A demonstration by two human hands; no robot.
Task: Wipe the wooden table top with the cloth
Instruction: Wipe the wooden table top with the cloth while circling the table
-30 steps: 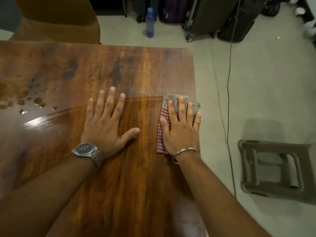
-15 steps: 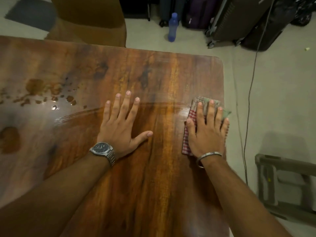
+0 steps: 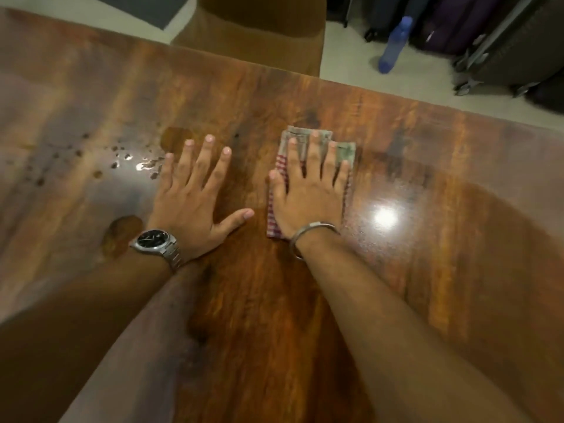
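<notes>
A folded red-and-white checked cloth [image 3: 295, 141] with a greenish end lies flat on the glossy wooden table top [image 3: 427, 270]. My right hand [image 3: 308, 193], a metal bangle on its wrist, presses flat on the cloth with fingers spread. My left hand [image 3: 195, 196], wearing a wristwatch, rests palm-down on the bare wood just left of the cloth, its thumb almost touching the cloth's edge. Water droplets [image 3: 128, 160] and a small puddle [image 3: 122, 233] sit to the left of my left hand.
A brown chair [image 3: 259, 29] stands behind the table's far edge. On the floor at the upper right are a blue bottle [image 3: 395, 45] and dark suitcases [image 3: 503, 41]. A lamp glare [image 3: 386, 216] shines on the wood right of the cloth.
My right hand has slid the cloth leftwards, away from the table's right edge and close to my left hand. The view has swung left, so the stool and cable are out of sight.
</notes>
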